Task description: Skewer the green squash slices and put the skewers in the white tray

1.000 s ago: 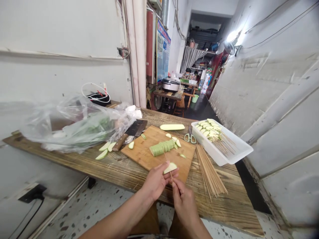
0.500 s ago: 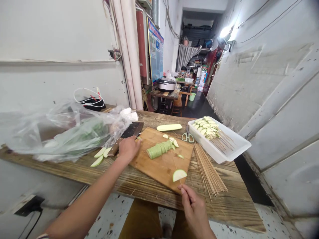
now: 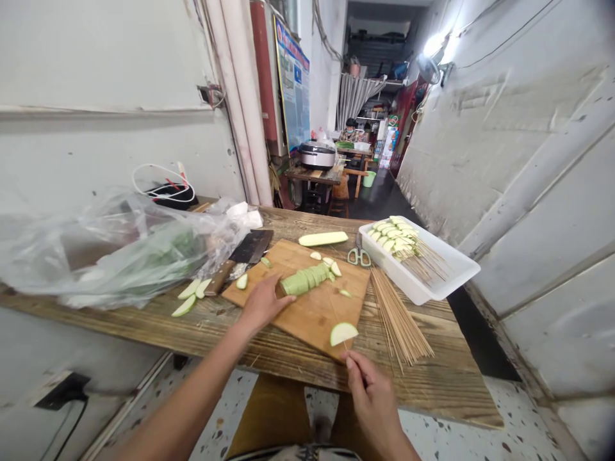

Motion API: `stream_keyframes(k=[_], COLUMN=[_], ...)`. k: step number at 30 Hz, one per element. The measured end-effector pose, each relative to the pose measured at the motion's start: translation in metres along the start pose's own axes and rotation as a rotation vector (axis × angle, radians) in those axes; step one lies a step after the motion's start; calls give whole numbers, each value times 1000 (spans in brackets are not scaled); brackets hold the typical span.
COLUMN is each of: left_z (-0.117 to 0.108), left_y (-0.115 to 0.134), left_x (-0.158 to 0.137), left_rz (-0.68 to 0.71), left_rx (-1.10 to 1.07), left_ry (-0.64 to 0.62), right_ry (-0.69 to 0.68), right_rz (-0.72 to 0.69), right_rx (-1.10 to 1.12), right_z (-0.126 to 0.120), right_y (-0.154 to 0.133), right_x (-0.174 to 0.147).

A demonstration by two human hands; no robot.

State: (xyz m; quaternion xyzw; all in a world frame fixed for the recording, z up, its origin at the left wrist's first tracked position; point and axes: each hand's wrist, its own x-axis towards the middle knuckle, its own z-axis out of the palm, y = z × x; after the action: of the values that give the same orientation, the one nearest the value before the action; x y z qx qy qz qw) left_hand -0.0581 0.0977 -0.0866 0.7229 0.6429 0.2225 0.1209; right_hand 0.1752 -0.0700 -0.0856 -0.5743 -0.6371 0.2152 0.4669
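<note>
My right hand (image 3: 369,378) pinches a thin bamboo skewer close to the near corner of the wooden cutting board (image 3: 307,320). A half-round zucchini slice (image 3: 344,333) with a green rim is threaded on that skewer. At the left end of a row of cut zucchini slices (image 3: 305,279), my left hand (image 3: 264,299) has its thumb and fingers apart. Whether it touches the end slice I cannot tell. Beyond it a cleaver (image 3: 252,246) lies at the board's left edge, its wooden handle toward me. Small zucchini pieces (image 3: 332,266) are scattered on the board.
A white tray (image 3: 442,282) of skewered slices sits at the right, beside scissors (image 3: 359,256) and a bundle of bamboo skewers (image 3: 401,320). Behind the board lies a peeled zucchini piece (image 3: 323,239). A plastic bag of vegetables (image 3: 139,256) and loose slices (image 3: 188,298) are at left.
My left hand has moved from the cleaver area rightward to the row of slices, uncovering a zucchini piece on the board. My right hand still holds the skewer; the view has shifted slightly.
</note>
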Motion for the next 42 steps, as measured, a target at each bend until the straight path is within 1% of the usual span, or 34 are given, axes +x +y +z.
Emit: stream_keyframes(k=[3, 6, 9, 11, 13, 14, 16, 18, 19, 20, 21, 22, 23, 24, 25, 26, 29, 33, 38, 42], left_z=[11, 12, 6, 0, -7, -10, -18, -24, -27, -30, -32, -34, -35, -35, -35, -35, -36, -38, -38, -39], left_y=[-5, -9, -9, -7, -5, -4, 1, 9, 14, 19, 25, 32, 38, 44, 50, 56, 71, 84, 87, 87], left_x=[-3, 0, 1, 1, -2, -4, -10, -19, -25, -31, -37, -43, -48, -52, -54, -56, -55, -53, -54, -52], left_rz=[54, 127, 183, 191, 171, 152, 70, -50, -114, -168, -213, -258, -305, -351, -402, -454, -609, -746, -833, -831], left_rx=[-34, -17, 43, 62, 18, -41, -249, -605, -828, -1076, -1320, -1531, -1697, -1822, -1911, -1972, -2051, -2001, -1912, -1900], left_ry=[27, 16, -22, -38, -34, -23, 17, 38, 12, -45, -146, -254, -329, -370, -374, -349, -248, -158, -76, -49], right_ry=[8, 2, -18, -25, -32, -33, -36, -48, -60, -75, -91, -108, -126, -141, -152, -160, -173, -166, -192, -198], right_rz=[-8, -7, -25, -45, -65, -73, -85, -97, -108, -124, -141, -158, -173, -184, -191, -192, -185, -172, -158, -170], right_rx=[-1, 4, 2, -4, -13, -19, -27, -22, -10, 9, 29, 47, 63, 76, 84, 88, 86, 65, 46, 36], right_z=[0, 0, 0, 0, -1, -1, -1, 0, 0, 0, 1, 1, 1, 1, 1, 0, -2, -3, -5, -7], right_y=[-1, 0, 1, 0, -3, -5, -10, -17, -20, -24, -28, -31, -35, -38, -40, -42, -43, -38, -34, -32], right_x=[-1, -4, -7, -7, -7, -6, -7, -8, -9, -10, -11, -12, -12, -13, -13, -13, -14, -18, -24, -25])
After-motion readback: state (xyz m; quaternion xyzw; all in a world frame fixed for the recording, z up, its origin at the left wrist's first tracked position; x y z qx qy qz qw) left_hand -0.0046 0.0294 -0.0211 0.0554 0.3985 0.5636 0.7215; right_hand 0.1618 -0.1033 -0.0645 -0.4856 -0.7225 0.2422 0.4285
